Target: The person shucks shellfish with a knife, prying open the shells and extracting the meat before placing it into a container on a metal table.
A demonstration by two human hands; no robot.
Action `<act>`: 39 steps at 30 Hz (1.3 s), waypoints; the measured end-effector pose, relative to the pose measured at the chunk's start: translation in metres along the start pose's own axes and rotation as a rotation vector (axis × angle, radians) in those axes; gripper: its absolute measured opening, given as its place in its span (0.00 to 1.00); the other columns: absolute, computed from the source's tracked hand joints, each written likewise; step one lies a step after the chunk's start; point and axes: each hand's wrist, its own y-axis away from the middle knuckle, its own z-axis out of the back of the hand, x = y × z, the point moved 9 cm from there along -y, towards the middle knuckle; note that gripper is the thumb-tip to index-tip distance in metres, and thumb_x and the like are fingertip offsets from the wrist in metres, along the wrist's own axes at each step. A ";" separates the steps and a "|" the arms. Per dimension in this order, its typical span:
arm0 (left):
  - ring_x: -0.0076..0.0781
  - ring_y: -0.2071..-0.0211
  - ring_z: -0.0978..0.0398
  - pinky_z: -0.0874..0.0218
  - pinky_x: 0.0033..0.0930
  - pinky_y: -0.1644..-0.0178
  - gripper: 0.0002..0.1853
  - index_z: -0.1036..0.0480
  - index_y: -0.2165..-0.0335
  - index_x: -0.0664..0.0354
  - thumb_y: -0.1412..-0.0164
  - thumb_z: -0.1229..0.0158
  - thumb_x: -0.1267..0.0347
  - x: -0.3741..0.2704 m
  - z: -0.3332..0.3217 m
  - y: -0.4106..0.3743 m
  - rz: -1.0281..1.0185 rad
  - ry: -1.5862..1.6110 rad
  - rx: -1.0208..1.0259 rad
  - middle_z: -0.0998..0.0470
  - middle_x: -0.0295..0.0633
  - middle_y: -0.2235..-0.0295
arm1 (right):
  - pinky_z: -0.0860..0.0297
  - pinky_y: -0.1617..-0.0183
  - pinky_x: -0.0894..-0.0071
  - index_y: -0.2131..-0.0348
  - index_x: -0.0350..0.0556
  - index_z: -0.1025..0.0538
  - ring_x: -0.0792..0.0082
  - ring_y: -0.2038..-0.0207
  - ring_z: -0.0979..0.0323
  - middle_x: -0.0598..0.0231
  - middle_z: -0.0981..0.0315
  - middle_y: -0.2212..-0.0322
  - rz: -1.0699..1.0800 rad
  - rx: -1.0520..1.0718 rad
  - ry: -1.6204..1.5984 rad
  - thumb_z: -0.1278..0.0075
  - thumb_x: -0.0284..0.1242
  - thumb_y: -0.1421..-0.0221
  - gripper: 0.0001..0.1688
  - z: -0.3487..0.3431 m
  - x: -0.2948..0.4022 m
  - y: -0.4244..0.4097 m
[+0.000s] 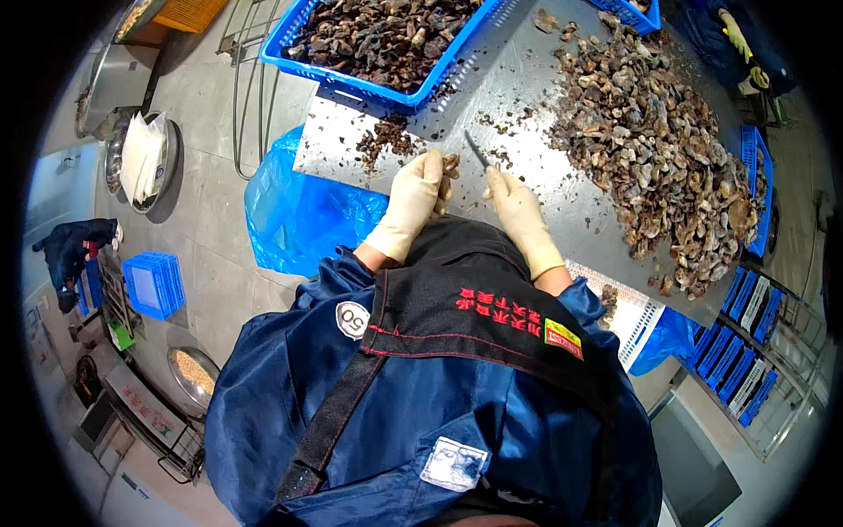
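My left hand [418, 194], in a cream rubber glove, is closed around a small brown mushroom-like piece [450, 165] at the near edge of the steel table [474, 158]. To its right my right hand [517, 207], gloved alike, grips a small knife [475, 149] whose blade points up and away. Dark trimmings [388, 138] lie on the metal beyond my left hand. A large heap of similar brown pieces [652, 138] spreads over the table's right side. A blue plastic basket [421, 99] full of darker pieces stands at the far left of the table.
A blue plastic bag [296, 204] hangs at the table's left edge. A white perforated basket [635, 336] is below the near right edge. Stacked blue crates [155, 283] and steel bowls stand on the floor at left. Another person bends at far left; a gloved co-worker is at upper right.
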 end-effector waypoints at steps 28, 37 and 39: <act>0.17 0.90 0.52 0.62 0.23 0.88 0.21 0.33 0.69 0.52 0.24 0.63 0.52 0.020 -0.034 0.004 0.358 0.454 0.189 0.28 0.34 0.79 | 0.29 0.56 0.63 0.68 0.45 0.18 0.60 0.67 0.21 0.57 0.18 0.71 -0.059 -0.240 0.038 0.55 0.52 0.34 0.30 0.042 -0.062 -0.016; 0.16 0.91 0.47 0.59 0.21 0.89 0.21 0.33 0.69 0.52 0.26 0.60 0.52 0.017 -0.057 -0.003 0.402 0.428 0.296 0.25 0.38 0.77 | 0.37 0.72 0.76 0.63 0.43 0.19 0.80 0.78 0.36 0.70 0.25 0.77 -0.024 0.184 -0.395 0.52 0.47 0.32 0.25 0.028 -0.013 0.016; 0.16 0.90 0.46 0.59 0.22 0.90 0.22 0.34 0.72 0.53 0.25 0.59 0.52 -0.002 -0.074 0.006 0.322 0.370 0.361 0.26 0.39 0.77 | 0.36 0.71 0.73 0.63 0.43 0.17 0.76 0.77 0.34 0.67 0.27 0.78 -0.060 -0.175 -0.154 0.54 0.50 0.32 0.28 0.059 -0.093 -0.012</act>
